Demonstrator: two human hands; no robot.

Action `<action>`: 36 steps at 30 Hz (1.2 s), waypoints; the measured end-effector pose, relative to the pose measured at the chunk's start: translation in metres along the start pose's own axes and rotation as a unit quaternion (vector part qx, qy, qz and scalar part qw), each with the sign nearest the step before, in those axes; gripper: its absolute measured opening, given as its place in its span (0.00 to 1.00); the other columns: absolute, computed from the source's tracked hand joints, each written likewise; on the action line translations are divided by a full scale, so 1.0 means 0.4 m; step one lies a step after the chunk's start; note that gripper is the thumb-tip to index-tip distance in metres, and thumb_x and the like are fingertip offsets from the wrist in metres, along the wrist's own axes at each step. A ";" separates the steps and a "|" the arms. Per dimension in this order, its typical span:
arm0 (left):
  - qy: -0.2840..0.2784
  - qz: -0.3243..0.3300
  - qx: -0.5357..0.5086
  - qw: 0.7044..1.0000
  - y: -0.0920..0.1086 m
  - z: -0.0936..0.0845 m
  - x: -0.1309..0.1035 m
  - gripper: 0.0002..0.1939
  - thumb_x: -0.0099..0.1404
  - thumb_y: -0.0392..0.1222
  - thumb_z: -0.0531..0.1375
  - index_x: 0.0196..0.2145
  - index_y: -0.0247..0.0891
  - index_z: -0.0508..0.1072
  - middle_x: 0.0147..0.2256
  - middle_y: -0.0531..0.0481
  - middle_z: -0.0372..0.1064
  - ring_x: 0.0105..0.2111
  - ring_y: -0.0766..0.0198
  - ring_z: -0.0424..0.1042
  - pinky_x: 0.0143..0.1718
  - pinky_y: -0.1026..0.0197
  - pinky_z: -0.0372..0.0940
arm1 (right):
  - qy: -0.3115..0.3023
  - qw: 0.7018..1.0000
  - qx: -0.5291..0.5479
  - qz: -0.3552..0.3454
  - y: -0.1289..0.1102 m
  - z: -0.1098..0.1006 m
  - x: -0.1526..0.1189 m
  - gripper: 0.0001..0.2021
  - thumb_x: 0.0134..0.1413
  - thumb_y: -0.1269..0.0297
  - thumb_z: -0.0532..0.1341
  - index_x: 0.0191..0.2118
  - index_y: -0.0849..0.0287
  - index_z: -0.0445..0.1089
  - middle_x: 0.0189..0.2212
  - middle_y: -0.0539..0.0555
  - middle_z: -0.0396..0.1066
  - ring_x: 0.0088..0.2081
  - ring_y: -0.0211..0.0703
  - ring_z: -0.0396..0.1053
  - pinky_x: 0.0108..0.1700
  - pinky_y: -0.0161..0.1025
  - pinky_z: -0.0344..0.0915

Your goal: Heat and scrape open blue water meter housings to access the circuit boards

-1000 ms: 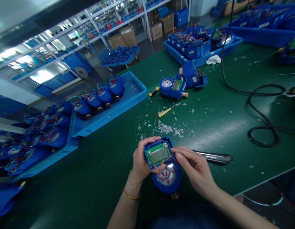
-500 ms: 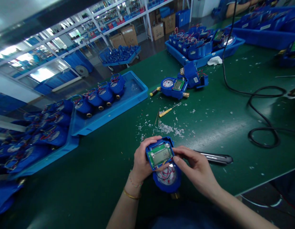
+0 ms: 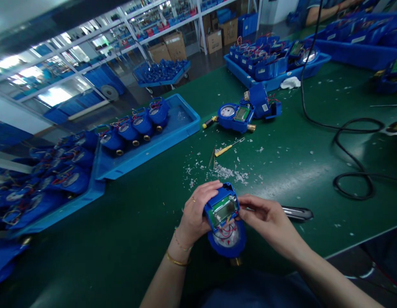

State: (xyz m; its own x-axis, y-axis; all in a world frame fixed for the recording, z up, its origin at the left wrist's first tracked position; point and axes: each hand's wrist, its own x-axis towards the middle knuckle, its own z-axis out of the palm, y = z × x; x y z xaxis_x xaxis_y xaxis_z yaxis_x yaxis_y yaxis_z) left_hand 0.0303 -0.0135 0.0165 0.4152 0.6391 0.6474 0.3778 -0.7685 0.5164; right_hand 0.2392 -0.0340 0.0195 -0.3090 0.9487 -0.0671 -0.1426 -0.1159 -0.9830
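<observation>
Blue plastic housing with green circuit board and grey display [image 3: 224,210] is tilting over round blue meter body [image 3: 228,239], near the green surface's [image 3: 137,222] edge. Left hand [image 3: 198,211] is clamping housing's side; right hand [image 3: 265,218] is pinching its other edge, thumb and forefinger nearly together.

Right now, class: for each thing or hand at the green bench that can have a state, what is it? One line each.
Blue plastic meter with green circuit board: open, tilted
Left hand: gripping it
Right hand: fingers at its edge
Light-blue plastic tray: partly filled
Long black cable: loosely looped
Thin yellow-handled tool: lying down
White scraps: scattered
</observation>
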 end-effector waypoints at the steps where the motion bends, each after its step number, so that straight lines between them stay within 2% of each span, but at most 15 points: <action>1: -0.002 0.002 0.001 1.000 0.000 0.000 0.000 0.32 0.59 0.40 0.71 0.57 0.36 0.64 0.54 0.34 0.72 0.56 0.47 0.72 0.56 0.43 0.70 | 0.002 1.000 -0.004 -0.002 0.001 0.001 0.001 0.10 0.55 0.60 0.63 0.39 0.58 0.77 0.34 0.54 0.75 0.31 0.38 0.72 0.36 0.37 0.74; 5: -0.006 -0.007 0.006 1.000 0.001 0.000 -0.002 0.30 0.62 0.43 0.69 0.58 0.40 0.63 0.54 0.36 0.72 0.56 0.47 0.72 0.55 0.41 0.71 | 0.002 0.999 -0.034 -0.032 0.002 -0.002 0.005 0.09 0.55 0.65 0.60 0.38 0.58 0.77 0.33 0.53 0.74 0.33 0.38 0.73 0.35 0.33 0.73; 8: -0.002 -0.013 0.005 1.000 0.000 0.001 -0.003 0.32 0.60 0.43 0.70 0.58 0.41 0.63 0.54 0.37 0.72 0.56 0.48 0.72 0.55 0.42 0.71 | -0.008 0.998 -0.054 -0.042 0.004 -0.006 0.003 0.10 0.54 0.69 0.58 0.39 0.59 0.76 0.34 0.52 0.75 0.33 0.38 0.74 0.36 0.33 0.73; 10: 0.004 -0.012 0.004 1.000 -0.001 0.002 -0.004 0.33 0.59 0.42 0.71 0.58 0.40 0.63 0.54 0.37 0.72 0.56 0.48 0.72 0.55 0.43 0.71 | 0.023 0.992 -0.097 -0.070 0.007 -0.005 -0.005 0.10 0.57 0.68 0.59 0.43 0.58 0.75 0.36 0.54 0.75 0.35 0.39 0.75 0.37 0.35 0.74; 12: 0.015 -0.016 0.008 1.000 -0.002 0.004 -0.005 0.34 0.57 0.42 0.73 0.57 0.38 0.64 0.53 0.36 0.72 0.55 0.48 0.73 0.55 0.44 0.71 | 0.093 0.970 -0.181 -0.135 0.008 0.000 -0.016 0.08 0.60 0.68 0.59 0.44 0.57 0.73 0.38 0.54 0.74 0.38 0.40 0.74 0.39 0.36 0.73; 14: 0.025 -0.019 0.013 0.999 -0.002 0.005 -0.005 0.34 0.55 0.42 0.73 0.56 0.37 0.64 0.53 0.36 0.73 0.55 0.48 0.73 0.55 0.44 0.71 | 0.142 0.930 -0.265 -0.213 0.004 0.007 -0.029 0.06 0.61 0.70 0.60 0.42 0.57 0.72 0.37 0.54 0.72 0.39 0.39 0.72 0.40 0.36 0.71; 16: 0.029 -0.014 0.014 0.999 -0.002 0.006 -0.005 0.33 0.56 0.41 0.73 0.55 0.36 0.64 0.52 0.35 0.73 0.54 0.49 0.73 0.55 0.45 0.71 | 0.144 0.900 -0.312 -0.268 -0.002 0.012 -0.040 0.06 0.61 0.74 0.59 0.41 0.58 0.72 0.35 0.53 0.71 0.38 0.37 0.70 0.40 0.34 0.69; 19: 0.032 0.008 0.023 0.999 0.000 0.007 -0.002 0.29 0.60 0.37 0.70 0.55 0.33 0.65 0.52 0.33 0.73 0.55 0.49 0.72 0.56 0.46 0.71 | 0.120 0.892 -0.330 -0.286 -0.007 0.020 -0.050 0.11 0.62 0.76 0.58 0.46 0.58 0.74 0.35 0.53 0.70 0.38 0.34 0.70 0.40 0.32 0.68; 22: 0.028 0.035 0.050 0.998 0.007 0.006 -0.001 0.25 0.63 0.33 0.66 0.56 0.31 0.65 0.53 0.31 0.71 0.57 0.49 0.71 0.57 0.44 0.70 | 0.115 0.904 -0.318 -0.260 -0.003 0.030 -0.056 0.14 0.63 0.75 0.57 0.49 0.56 0.74 0.36 0.53 0.71 0.38 0.34 0.70 0.40 0.32 0.68; 24: 0.026 0.052 0.074 0.996 0.014 0.004 -0.003 0.24 0.65 0.31 0.64 0.57 0.31 0.64 0.53 0.30 0.70 0.59 0.48 0.69 0.57 0.43 0.70 | 0.121 0.925 -0.291 -0.215 0.001 0.037 -0.063 0.14 0.64 0.72 0.57 0.51 0.54 0.75 0.38 0.53 0.73 0.39 0.35 0.71 0.42 0.32 0.69; 27: 0.020 0.071 0.104 0.992 0.021 0.001 -0.009 0.25 0.65 0.27 0.61 0.58 0.30 0.63 0.54 0.29 0.69 0.61 0.45 0.67 0.56 0.41 0.70 | 0.130 0.971 -0.181 -0.089 0.003 0.041 -0.076 0.13 0.64 0.61 0.60 0.50 0.53 0.76 0.42 0.54 0.75 0.43 0.38 0.73 0.45 0.34 0.70; 29: 0.023 0.072 0.112 0.991 0.022 -0.001 -0.013 0.25 0.64 0.26 0.61 0.59 0.30 0.63 0.55 0.29 0.68 0.61 0.45 0.66 0.56 0.41 0.70 | 0.129 0.989 -0.072 0.012 0.004 0.035 -0.082 0.15 0.60 0.54 0.63 0.49 0.54 0.77 0.41 0.54 0.77 0.42 0.40 0.74 0.45 0.35 0.71; 32: 0.043 0.062 0.114 0.991 0.020 -0.002 -0.017 0.27 0.64 0.27 0.62 0.59 0.31 0.62 0.55 0.30 0.68 0.60 0.45 0.67 0.56 0.41 0.70 | 0.094 0.989 0.049 0.106 0.005 0.018 -0.079 0.20 0.54 0.48 0.67 0.45 0.57 0.79 0.34 0.55 0.77 0.35 0.40 0.74 0.39 0.35 0.72; 34: 0.050 0.056 0.113 0.991 0.018 -0.002 -0.016 0.29 0.63 0.28 0.64 0.60 0.32 0.62 0.55 0.31 0.69 0.60 0.46 0.68 0.57 0.41 0.70 | 0.076 0.987 0.068 0.122 0.004 0.008 -0.073 0.20 0.50 0.47 0.68 0.40 0.59 0.79 0.32 0.56 0.77 0.32 0.40 0.73 0.36 0.34 0.71; 36: 0.050 0.052 0.109 0.991 0.017 -0.001 -0.014 0.29 0.62 0.29 0.65 0.60 0.32 0.62 0.54 0.31 0.69 0.59 0.46 0.69 0.56 0.41 0.70 | 0.089 0.987 0.059 0.119 -0.001 0.004 -0.066 0.19 0.49 0.47 0.70 0.38 0.59 0.80 0.32 0.56 0.78 0.33 0.40 0.73 0.37 0.35 0.71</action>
State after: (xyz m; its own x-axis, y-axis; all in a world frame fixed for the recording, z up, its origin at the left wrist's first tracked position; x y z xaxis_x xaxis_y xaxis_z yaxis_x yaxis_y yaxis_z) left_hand 0.0302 -0.0222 0.0166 0.3812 0.5419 0.7490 0.5110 -0.7987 0.3178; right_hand 0.2458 -0.0597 0.0219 -0.1782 0.9256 -0.3338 -0.1977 -0.3660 -0.9094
